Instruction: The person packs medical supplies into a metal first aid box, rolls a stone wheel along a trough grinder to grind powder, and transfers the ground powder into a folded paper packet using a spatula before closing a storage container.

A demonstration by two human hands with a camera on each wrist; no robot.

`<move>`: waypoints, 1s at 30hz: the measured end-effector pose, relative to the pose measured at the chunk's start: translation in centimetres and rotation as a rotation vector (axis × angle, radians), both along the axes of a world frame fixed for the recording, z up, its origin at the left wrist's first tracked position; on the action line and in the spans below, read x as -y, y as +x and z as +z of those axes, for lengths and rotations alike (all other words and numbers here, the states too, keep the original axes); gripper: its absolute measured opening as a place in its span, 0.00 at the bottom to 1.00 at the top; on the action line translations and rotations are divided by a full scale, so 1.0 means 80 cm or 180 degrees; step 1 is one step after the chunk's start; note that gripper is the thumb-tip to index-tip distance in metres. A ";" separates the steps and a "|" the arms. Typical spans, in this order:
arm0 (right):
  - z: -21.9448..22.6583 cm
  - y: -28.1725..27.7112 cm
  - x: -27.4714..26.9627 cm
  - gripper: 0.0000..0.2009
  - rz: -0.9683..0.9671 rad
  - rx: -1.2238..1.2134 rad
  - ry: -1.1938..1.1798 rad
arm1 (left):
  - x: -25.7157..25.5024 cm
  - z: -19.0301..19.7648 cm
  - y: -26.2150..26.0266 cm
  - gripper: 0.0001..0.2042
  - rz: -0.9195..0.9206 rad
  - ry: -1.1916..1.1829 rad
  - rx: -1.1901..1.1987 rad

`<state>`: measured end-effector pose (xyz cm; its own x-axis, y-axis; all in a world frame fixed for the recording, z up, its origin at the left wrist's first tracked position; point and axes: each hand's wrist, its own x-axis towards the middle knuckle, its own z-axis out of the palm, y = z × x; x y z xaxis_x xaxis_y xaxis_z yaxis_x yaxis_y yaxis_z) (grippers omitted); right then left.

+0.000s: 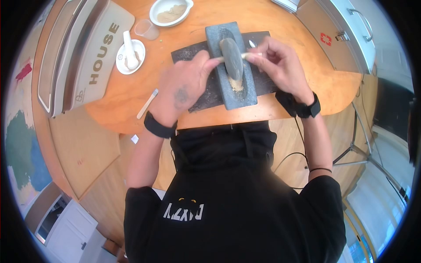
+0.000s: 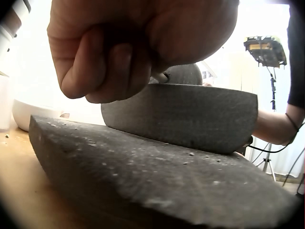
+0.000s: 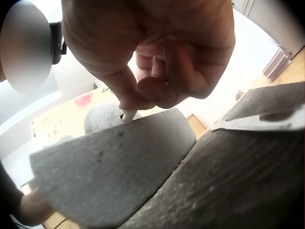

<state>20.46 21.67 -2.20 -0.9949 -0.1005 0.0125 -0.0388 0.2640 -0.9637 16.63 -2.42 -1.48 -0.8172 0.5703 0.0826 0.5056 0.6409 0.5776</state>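
A grey stone grinding wheel (image 1: 232,59) stands upright in the groove of a boat-shaped stone trough (image 1: 225,93). Pale tan powder (image 1: 236,84) lies in the groove at the wheel's near end. My left hand (image 1: 186,83) grips the left end of the wheel's axle, its fingers curled in the left wrist view. On the other side, my right hand (image 1: 280,63) pinches the light-coloured axle (image 3: 127,116) between thumb and fingers. The trough rests across a dark slab (image 1: 199,98) with crumbs on it. A silver utensil (image 3: 257,122) lies on the slab beside the right hand.
Back left are a white bowl (image 1: 153,13) of powder, a clear cup (image 1: 147,30) and a white mortar with a pestle (image 1: 129,46). A flat stick (image 1: 148,103) lies left of the slab. A HOUSE case (image 1: 94,52) and a metal case (image 1: 337,39) flank the table.
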 end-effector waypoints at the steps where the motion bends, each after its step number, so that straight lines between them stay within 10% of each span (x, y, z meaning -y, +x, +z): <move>1: 0.003 0.010 0.000 0.06 0.0002 0.0006 0.0007 | -0.001 0.003 0.008 0.15 0.0002 0.0007 0.0006; 30: 0.011 -0.013 -0.010 0.08 0.0034 -0.0165 0.0683 | -0.004 -0.003 -0.017 0.17 -0.0126 0.0041 -0.0106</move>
<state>19.45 22.46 -1.29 -0.9923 -0.1170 0.0407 -0.0907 0.4621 -0.8822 15.31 -2.13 -1.69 -0.7907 0.6009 0.1170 0.5496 0.6127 0.5679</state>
